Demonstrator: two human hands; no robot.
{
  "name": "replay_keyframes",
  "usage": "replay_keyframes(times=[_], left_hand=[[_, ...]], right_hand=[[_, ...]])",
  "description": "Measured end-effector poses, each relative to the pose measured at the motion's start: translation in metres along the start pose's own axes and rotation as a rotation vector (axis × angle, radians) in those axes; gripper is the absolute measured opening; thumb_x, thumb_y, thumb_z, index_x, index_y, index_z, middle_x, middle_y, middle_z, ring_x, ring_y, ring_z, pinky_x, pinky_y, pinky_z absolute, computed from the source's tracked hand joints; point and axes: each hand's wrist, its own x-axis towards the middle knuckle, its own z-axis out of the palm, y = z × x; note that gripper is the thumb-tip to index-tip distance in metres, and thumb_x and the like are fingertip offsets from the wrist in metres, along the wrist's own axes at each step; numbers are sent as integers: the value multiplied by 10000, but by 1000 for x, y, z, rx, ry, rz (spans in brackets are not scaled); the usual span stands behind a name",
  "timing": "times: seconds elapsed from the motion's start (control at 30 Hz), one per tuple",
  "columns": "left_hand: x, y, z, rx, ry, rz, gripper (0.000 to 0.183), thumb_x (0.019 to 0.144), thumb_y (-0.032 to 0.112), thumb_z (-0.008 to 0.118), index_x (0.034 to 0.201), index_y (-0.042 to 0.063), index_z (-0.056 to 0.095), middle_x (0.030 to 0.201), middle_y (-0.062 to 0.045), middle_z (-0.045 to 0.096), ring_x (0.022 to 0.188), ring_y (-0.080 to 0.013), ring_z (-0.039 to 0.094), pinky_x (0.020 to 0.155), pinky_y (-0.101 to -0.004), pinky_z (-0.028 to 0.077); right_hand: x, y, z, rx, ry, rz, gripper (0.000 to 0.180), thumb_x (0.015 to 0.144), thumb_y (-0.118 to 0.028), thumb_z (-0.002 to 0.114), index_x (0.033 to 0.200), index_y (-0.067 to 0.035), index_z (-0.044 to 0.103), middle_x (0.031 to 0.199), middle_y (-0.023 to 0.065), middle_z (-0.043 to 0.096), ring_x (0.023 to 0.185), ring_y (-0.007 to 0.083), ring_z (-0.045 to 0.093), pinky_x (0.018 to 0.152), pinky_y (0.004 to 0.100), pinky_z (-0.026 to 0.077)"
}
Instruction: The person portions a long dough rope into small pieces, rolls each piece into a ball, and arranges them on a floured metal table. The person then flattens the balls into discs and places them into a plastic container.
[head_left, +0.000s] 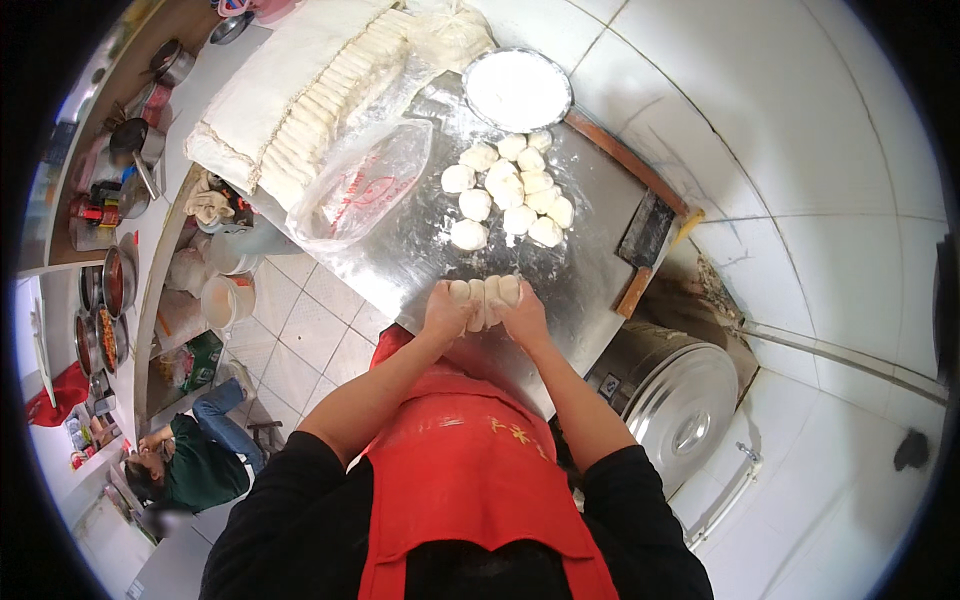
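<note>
My left hand and my right hand close around the two ends of a short row of dough pieces at the near edge of the steel worktop. The pieces lie side by side, pressed together between my hands. Beyond them, several round dough balls sit on the floured metal. A round metal pan of white flour stands behind the balls. To the left lies a clear plastic bag with red print, beside a long row of dough strips partly under a white cloth.
A lidded steel pot stands low at the right, below the worktop's wooden edging. White tiled wall bounds the right side. At left are a counter with pans, plastic buckets beneath, and a seated person.
</note>
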Motion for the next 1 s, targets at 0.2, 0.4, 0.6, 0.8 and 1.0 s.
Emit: replay_keyframes(times=[0.2, 0.4, 0.6, 0.8, 1.0], left_hand=[[24, 20, -3, 285, -303, 232, 342, 818, 68, 618, 1136, -27, 537, 1099, -213, 609, 1045, -361, 602, 907, -448, 487], [55, 63, -31, 435, -64, 503, 321, 799, 54, 610, 1099, -57, 579, 1190, -263, 543, 1055, -401, 578, 924, -458, 480], [92, 73, -23, 730, -99, 715, 370, 799, 76, 624, 1153, -15, 563, 1239, -261, 509, 1100, -435, 540, 955, -467, 468], [96, 74, -58, 619, -158, 399, 321, 836, 143, 679, 1123, 35, 583, 1110, -171, 605, 871, -364, 636, 805, -427, 545], [89, 27, -143, -698, -508, -220, 293, 892, 247, 712, 1092, 65, 597, 974, -79, 668, 821, -239, 679, 735, -392, 584]], right_hand=[[0, 21, 23, -363, 250, -261, 674, 855, -250, 680, 1380, 81, 418, 1282, 265, 537, 1208, 414, 506, 1043, 472, 396], [10, 15, -8, -405, 402, -382, 598, 873, -193, 647, 1380, 47, 439, 1286, 260, 514, 1173, 434, 495, 1035, 488, 391], [62, -29, -43, -553, 440, -356, 549, 828, -152, 691, 1319, 8, 508, 1261, 206, 516, 1123, 426, 510, 991, 475, 427], [76, -1, -47, -598, 504, -553, 411, 774, -78, 703, 1153, -1, 568, 1123, 198, 565, 1035, 374, 552, 901, 475, 465], [57, 32, -79, 1090, 234, 210, 246, 885, -59, 634, 1117, -11, 571, 1069, 118, 628, 983, 275, 592, 739, 391, 510]])
